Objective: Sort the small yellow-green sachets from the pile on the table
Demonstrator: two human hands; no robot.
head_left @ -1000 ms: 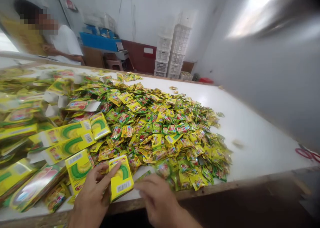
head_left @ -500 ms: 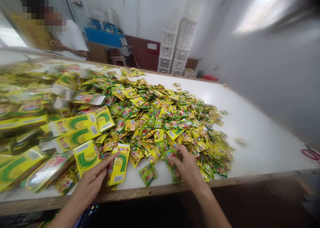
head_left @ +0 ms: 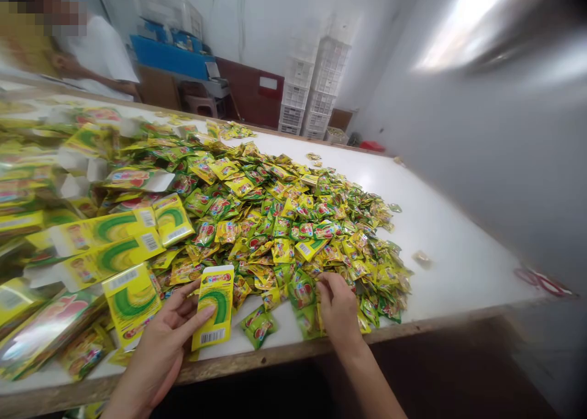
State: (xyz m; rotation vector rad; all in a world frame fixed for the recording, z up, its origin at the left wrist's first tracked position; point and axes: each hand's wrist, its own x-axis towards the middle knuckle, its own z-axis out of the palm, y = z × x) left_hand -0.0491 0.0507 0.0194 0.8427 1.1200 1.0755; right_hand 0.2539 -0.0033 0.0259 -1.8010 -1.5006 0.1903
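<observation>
My left hand (head_left: 158, 339) grips a small yellow carton (head_left: 213, 309) with a green curved stripe and a barcode, thumb across its front and fingers behind. The carton stands nearly upright at the table's near edge. My right hand (head_left: 340, 312) is closed in a pinch at the right edge of a green sachet (head_left: 302, 289), in front of the heap; its fingertips are partly hidden. Between the hands, a loose green sachet (head_left: 259, 326) lies on the white tabletop. A large heap of yellow and green sachets (head_left: 279, 211) spreads behind both hands.
More yellow cartons (head_left: 131, 300) are piled at the left, some with white flaps open. Red-handled scissors (head_left: 545, 282) lie at the table's right end. A wooden rim (head_left: 229, 365) edges the table. Across it are a person in white (head_left: 98, 52) and stacked white crates (head_left: 321, 85).
My left hand has brought its thumb round onto the carton's front, the carton tilting upright. The right hand's fingers have curled in more. The whole view has shifted, so the scene sits further left.
</observation>
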